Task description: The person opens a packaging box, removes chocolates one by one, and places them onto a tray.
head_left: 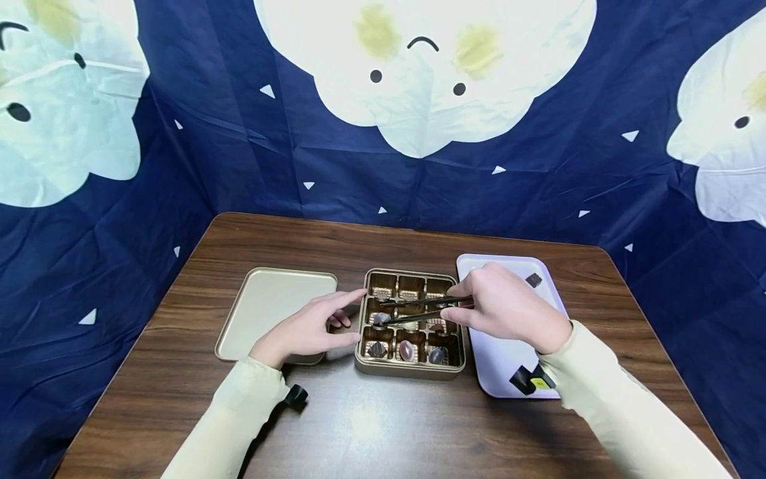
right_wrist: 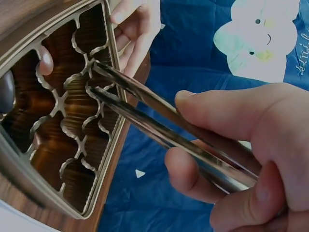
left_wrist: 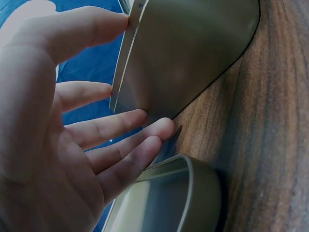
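Staged recording booth: cloud-print backdrop (head_left: 419, 100) around wooden table (head_left: 383, 426).

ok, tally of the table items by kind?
Chocolates in the box: 4, one at the tongs' tips
Chocolate on the white tray: 1
Gold lid: 1
Tongs: 1
Total: 9

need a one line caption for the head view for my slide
Right hand grips tongs over a gold compartment tray of chocolates while the left hand steadies its side.
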Action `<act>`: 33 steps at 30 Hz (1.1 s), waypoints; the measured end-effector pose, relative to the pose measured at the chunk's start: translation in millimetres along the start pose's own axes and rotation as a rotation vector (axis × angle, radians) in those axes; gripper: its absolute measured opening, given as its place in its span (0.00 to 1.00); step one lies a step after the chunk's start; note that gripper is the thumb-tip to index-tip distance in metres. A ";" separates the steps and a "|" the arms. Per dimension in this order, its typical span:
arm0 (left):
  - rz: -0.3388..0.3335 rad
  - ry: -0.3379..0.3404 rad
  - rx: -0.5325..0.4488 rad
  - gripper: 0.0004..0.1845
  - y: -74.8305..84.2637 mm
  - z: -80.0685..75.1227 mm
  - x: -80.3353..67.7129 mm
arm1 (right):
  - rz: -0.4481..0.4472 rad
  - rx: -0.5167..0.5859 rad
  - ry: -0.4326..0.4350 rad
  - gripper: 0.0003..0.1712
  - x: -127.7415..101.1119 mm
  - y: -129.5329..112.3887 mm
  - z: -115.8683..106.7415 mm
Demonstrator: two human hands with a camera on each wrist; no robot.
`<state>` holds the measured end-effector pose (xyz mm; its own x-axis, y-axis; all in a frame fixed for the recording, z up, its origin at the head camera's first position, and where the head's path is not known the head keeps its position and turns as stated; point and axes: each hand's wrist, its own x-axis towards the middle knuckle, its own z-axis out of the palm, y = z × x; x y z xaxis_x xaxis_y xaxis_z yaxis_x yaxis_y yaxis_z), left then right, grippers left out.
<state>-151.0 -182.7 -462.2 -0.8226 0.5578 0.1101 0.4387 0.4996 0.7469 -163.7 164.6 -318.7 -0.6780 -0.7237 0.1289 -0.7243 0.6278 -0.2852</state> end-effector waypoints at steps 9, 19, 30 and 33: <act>0.002 -0.008 0.011 0.47 0.3 -0.3 0.3 | 0.028 -0.032 -0.052 0.12 10.8 -10.8 -4.2; 0.008 -0.006 0.010 0.47 0.1 -0.5 0.2 | 0.110 -0.086 -0.094 0.10 18.1 -18.4 -3.0; 0.008 -0.007 0.012 0.47 -0.4 -0.3 0.2 | 0.116 0.028 -0.059 0.10 10.6 -6.8 3.9; 0.013 -0.006 0.016 0.47 -0.7 -0.2 0.2 | 0.107 0.067 -0.048 0.11 8.4 -1.9 5.9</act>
<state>-151.5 -183.0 -462.5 -0.8147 0.5684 0.1153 0.4548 0.5028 0.7350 -167.3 155.7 -322.6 -0.7430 -0.6675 0.0488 -0.6370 0.6829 -0.3575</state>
